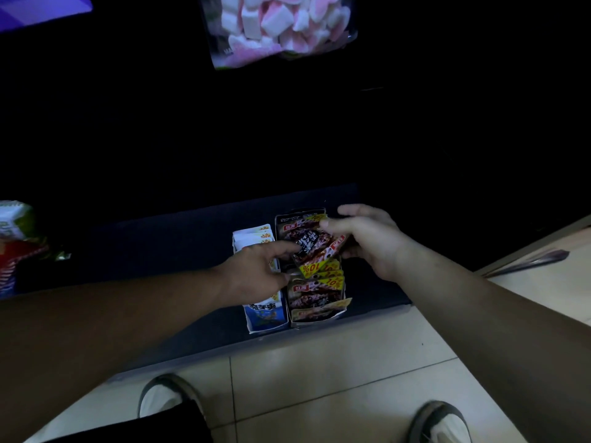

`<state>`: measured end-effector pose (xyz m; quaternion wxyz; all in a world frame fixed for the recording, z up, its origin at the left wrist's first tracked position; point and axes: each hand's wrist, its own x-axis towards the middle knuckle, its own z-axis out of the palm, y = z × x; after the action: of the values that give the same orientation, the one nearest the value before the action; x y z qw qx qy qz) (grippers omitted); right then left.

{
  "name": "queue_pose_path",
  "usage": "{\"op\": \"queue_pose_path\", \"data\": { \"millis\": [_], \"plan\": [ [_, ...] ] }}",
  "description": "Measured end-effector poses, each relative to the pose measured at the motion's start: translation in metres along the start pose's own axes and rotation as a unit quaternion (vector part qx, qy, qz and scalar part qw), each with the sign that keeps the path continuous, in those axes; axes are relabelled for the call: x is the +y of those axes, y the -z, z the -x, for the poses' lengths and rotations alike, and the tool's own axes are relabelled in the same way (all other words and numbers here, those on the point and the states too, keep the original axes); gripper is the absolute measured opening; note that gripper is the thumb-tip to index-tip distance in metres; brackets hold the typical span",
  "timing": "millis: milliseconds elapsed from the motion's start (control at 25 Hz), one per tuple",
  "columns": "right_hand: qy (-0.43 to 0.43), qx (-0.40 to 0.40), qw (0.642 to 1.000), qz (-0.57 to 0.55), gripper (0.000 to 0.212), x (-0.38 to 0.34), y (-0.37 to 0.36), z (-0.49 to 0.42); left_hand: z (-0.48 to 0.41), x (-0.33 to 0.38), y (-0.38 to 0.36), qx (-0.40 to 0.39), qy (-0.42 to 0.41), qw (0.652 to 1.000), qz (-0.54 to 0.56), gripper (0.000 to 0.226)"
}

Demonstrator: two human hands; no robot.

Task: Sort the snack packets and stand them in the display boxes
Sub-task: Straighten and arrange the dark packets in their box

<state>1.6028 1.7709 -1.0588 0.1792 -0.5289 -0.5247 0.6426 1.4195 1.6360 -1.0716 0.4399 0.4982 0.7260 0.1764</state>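
Note:
Two display boxes stand side by side on a dark low shelf point(166, 251). The blue and white box point(265, 319) is on the left, the brown box point(318, 313) on the right with several brown snack packets standing in it. My right hand point(367, 241) grips a tilted stack of brown packets point(315, 243) with yellow 10% corners, held over the brown box's far half. My left hand point(256, 273) lies across the blue box, its fingers touching the left edge of that stack.
A clear bag of pink and white marshmallows point(281, 24) hangs above. Green and red snack bags point(16, 241) lie at the shelf's left end. Pale floor tiles point(335, 372) and my two shoes point(163, 398) are below. A dark strip point(527, 262) lies at right.

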Motion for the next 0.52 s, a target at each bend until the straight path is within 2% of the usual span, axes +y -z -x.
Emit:
{"op": "queue_pose_path", "data": {
  "millis": [80, 160, 240, 360, 520],
  "plan": [
    [-0.004, -0.045, 0.999, -0.01, 0.059, 0.002, 0.002, 0.005, 0.004, 0.009, -0.002, -0.007, -0.001, 1.0, 0.001, 0.062],
    [0.016, -0.067, 0.998, 0.014, 0.047, 0.009, -0.003, 0.014, 0.011, 0.017, -0.003, -0.016, -0.008, 1.0, -0.009, 0.069],
    [0.052, -0.029, 0.998, 0.031, 0.036, 0.016, -0.017, 0.025, 0.016, 0.021, -0.002, -0.025, -0.01, 0.999, -0.035, 0.074],
    [0.13, 0.055, 0.988, 0.069, 0.044, 0.008, -0.021, 0.036, 0.015, 0.015, 0.004, -0.037, -0.009, 0.999, -0.033, 0.079],
    [0.261, 0.058, 0.946, 0.184, 0.031, -0.044, 0.02, 0.037, 0.009, 0.006, 0.006, -0.034, -0.016, 0.999, -0.017, 0.059]
  ]
}}
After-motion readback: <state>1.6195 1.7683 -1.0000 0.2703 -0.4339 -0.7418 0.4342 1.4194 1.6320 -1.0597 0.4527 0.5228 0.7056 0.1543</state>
